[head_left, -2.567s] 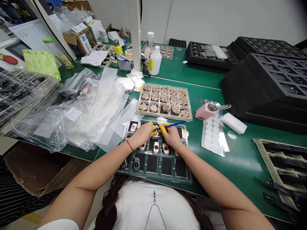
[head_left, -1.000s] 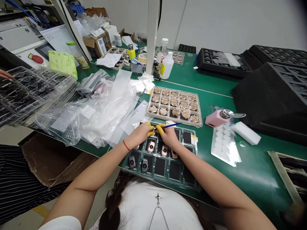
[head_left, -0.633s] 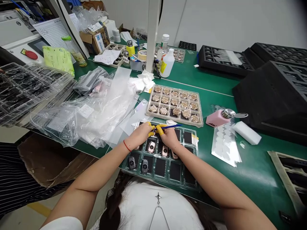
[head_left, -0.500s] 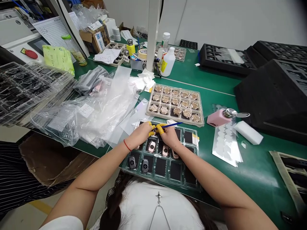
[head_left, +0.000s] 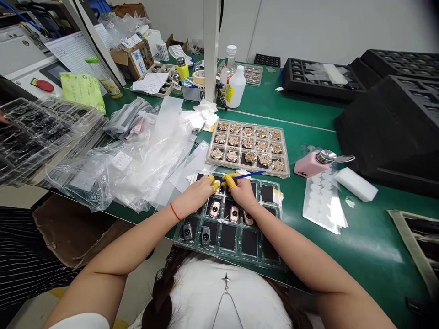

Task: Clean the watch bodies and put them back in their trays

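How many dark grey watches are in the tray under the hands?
2 visible: one dark grey watch in the near-left corner of the tray, another just right of it. The left hand, right hand and forearms may hide others.

The pink pump bottle [head_left: 307, 165] stands beside the white foam block [head_left: 356, 183]. The white plastic bottle [head_left: 236, 89] stands upright near the vertical post [head_left: 210, 45].

Slim tool [head_left: 252, 174]: bright blue, I see
Finger covers [head_left: 232, 183]: yellow
Watch [head_left: 215, 209]: pink, black disc
Tabletop [head_left: 363, 233]: green, I'm seeing
Cloth [head_left: 20, 249]: pale stripes on black
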`<state>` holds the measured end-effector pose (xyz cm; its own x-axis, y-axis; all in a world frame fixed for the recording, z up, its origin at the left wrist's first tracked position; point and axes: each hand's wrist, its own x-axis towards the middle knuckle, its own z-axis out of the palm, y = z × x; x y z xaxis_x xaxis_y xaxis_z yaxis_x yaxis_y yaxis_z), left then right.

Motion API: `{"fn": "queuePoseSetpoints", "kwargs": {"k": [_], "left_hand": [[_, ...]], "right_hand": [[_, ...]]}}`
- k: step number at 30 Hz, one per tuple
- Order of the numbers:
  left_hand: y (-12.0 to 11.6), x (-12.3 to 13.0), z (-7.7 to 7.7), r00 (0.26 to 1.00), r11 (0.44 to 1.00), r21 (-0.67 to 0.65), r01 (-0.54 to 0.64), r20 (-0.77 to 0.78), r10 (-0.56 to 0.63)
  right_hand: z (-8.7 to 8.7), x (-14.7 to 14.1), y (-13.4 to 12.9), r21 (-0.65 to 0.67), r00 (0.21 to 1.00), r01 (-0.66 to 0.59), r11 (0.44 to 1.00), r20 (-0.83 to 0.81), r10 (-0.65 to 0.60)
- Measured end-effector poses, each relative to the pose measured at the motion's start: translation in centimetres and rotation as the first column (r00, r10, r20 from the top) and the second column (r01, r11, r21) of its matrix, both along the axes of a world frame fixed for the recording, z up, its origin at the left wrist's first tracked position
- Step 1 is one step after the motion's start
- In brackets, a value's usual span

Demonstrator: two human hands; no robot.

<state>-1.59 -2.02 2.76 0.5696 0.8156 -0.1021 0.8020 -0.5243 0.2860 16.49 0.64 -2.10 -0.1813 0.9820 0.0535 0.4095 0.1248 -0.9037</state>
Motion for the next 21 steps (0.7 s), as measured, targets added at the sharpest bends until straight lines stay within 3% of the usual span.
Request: {"fn": "queuePoseSetpoints", "kwargs": {"k": [6,15,21], "left_hand": [[-0.2,-0.6,-0.3,0.997,1.0,-0.004,0.018,0.069,-0.018],[2.1,0.9,-1.8,0.98,0.993,0.024,-0.118,0.166,0.112],[0.9,0.7,-0.8,0.974,0.993,0.014,-0.12,0.195,0.115]], "right_hand": [[-0.1,-0.1,-0.2,0.067,0.999,-0.045,0.997,0.02,0.044],[0.2,-0.4,-0.3,0.11,0.994,-0.092,0.99,0.071,0.084],[0.4,-0.4,-0.5,0.105,0.992,-0.089,0.99,0.101,0.078]]}}
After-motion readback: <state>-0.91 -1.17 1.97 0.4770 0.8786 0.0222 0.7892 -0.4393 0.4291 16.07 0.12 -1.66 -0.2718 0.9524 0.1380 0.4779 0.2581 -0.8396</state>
